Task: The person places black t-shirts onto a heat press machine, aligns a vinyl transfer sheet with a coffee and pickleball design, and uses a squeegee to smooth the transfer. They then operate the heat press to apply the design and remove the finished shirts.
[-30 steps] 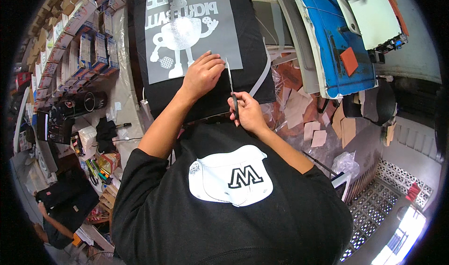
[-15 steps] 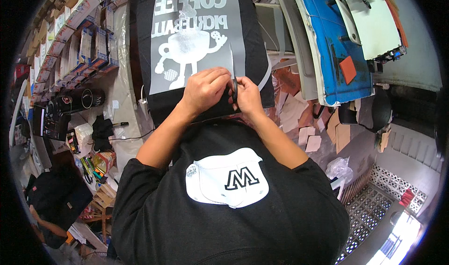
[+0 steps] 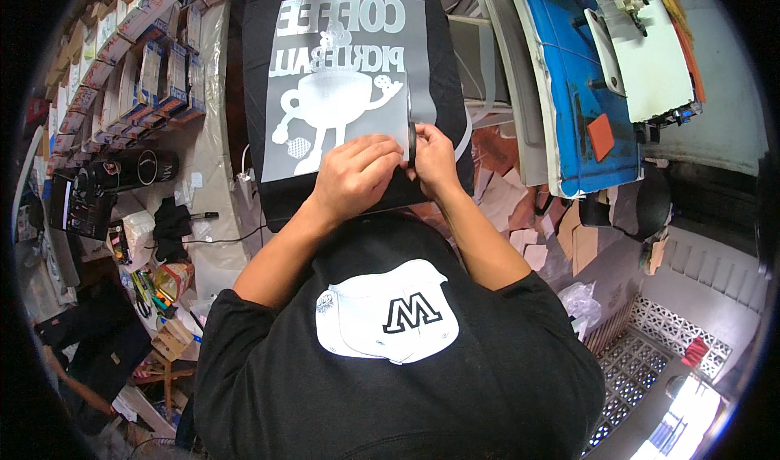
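On a black cloth-covered board (image 3: 256,204) lies a translucent grey film (image 3: 284,159) printed in white with reversed lettering and a cartoon cup (image 3: 325,94). My right hand (image 3: 433,159) is closed on black-handled scissors (image 3: 412,143), their blades lying along the film near its right side, pointing away from me. My left hand (image 3: 353,175) lies over the film's lower right part with curled, closed fingers at the film, just left of the scissors. Its fingertips are partly hidden.
Stacked narrow boxes (image 3: 146,78) fill the left, above a cluttered bench (image 3: 203,192) with a black cylinder (image 3: 150,169) and cable. At right stand a blue-topped machine (image 3: 561,119), an orange pad (image 3: 600,135) and cardboard scraps (image 3: 581,232). Another person's arm (image 3: 81,387) shows at lower left.
The scissors have moved up along the film's right side with my right hand. My left hand has moved lower on the film, and the film appears lower and further right in view.
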The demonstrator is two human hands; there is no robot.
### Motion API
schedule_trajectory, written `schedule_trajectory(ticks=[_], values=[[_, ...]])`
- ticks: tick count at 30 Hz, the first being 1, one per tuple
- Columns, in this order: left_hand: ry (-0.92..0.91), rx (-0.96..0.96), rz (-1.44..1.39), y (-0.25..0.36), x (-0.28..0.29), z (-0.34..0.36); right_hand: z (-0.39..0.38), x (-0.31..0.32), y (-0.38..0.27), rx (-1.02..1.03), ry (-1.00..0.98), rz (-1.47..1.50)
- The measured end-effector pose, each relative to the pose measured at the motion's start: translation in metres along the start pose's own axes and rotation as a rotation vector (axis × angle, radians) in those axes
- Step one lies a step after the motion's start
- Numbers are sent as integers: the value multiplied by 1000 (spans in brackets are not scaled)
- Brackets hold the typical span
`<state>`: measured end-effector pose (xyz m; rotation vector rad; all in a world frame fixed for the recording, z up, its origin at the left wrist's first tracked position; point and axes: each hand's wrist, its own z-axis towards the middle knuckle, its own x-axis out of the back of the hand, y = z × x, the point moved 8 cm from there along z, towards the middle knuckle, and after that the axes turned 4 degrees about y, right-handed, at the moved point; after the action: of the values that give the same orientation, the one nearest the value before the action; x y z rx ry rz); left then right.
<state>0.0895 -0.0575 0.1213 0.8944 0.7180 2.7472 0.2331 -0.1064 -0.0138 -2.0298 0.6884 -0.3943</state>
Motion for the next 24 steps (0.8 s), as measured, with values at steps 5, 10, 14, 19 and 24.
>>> schedule_trajectory(ticks=[5,10,14,19,24], values=[[9,-17,-18,15,12,4,20,0,-18,8,47,33],[28,-15,-32,21,21,6,22,0,-22,-10,45,-2],[5,-19,-24,28,26,4,41,0,-23,26,42,41],[19,-21,-55,37,35,4,52,-4,-36,34,53,32],[14,-17,-61,39,38,3,53,-3,-36,31,51,7]])
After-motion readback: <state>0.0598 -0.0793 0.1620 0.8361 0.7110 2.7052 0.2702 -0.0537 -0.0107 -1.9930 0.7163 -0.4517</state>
